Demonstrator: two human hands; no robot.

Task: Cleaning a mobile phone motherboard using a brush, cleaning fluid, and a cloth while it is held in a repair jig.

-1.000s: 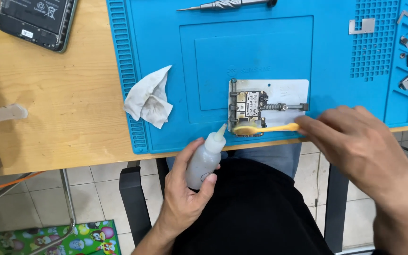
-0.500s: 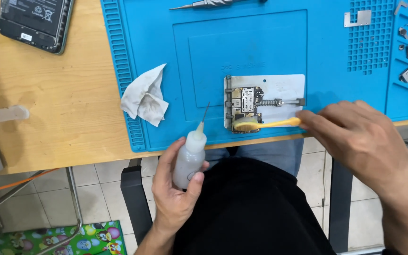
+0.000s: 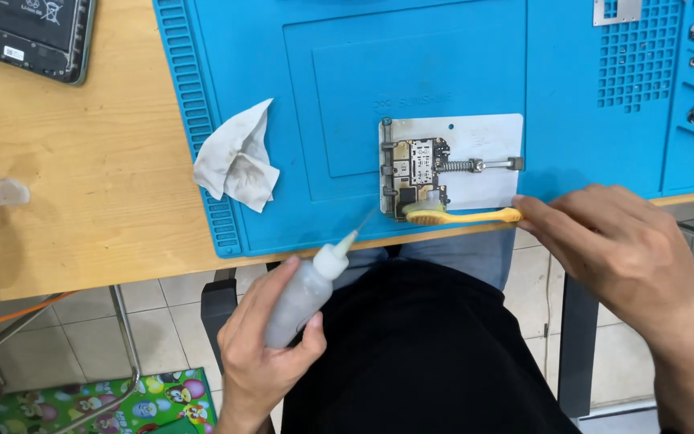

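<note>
Wooden tabletop (image 3: 82, 185), pale tiled floor (image 3: 162, 321), black chair frame (image 3: 222, 321), colourful patterned mat (image 3: 98, 406)

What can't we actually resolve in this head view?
- Bottle needle tip: motion-blurred, contact with the circuit board unclear.
- Toothbrush handle end: hidden inside the right hand.
- Bottle's fill level: covered by left hand.
- Phone: cut off by top edge.
- Parts in the mat trays: too small.
</note>
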